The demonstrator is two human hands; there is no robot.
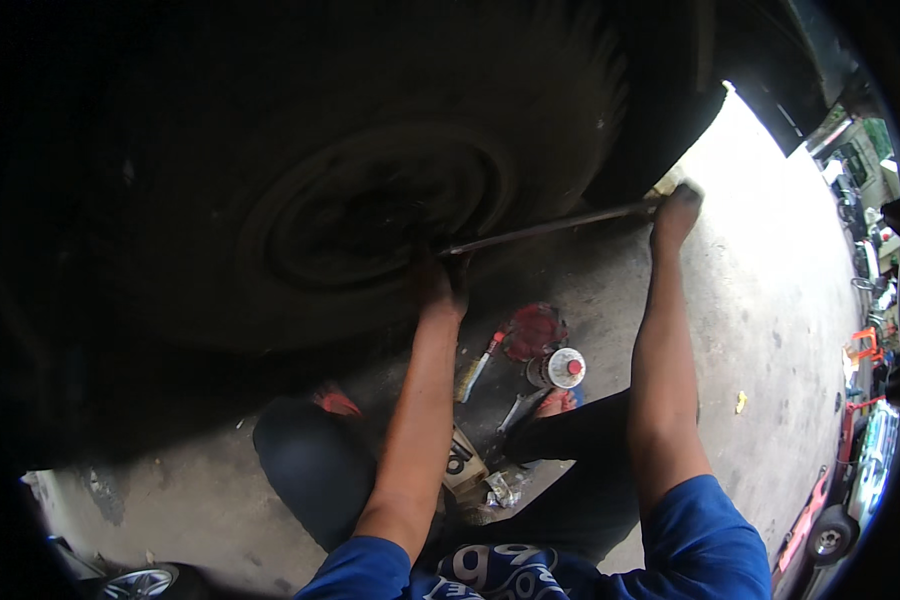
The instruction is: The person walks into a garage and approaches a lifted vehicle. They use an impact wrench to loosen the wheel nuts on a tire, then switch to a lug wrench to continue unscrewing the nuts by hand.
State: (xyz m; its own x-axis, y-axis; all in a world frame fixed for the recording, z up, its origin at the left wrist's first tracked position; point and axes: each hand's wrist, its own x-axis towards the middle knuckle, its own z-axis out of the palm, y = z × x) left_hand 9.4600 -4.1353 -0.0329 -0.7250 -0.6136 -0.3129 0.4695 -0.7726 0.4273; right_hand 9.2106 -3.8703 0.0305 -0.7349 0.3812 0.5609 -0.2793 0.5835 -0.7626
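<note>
Right hand closed round the bar; left hand too dark to tell; if the bar's left end slips, knuckles could hit the wheel

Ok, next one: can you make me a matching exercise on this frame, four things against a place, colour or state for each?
Column one
1. Bar
2. Can
3. Wheel
4. Box

Column two
A. Large and round, in deep shadow
B. Tan, on the floor between the legs
C. Long and thin, gripped at one end by the right hand
D. White top with a red cap

Right pairs: 1-C, 2-D, 3-A, 4-B
</note>
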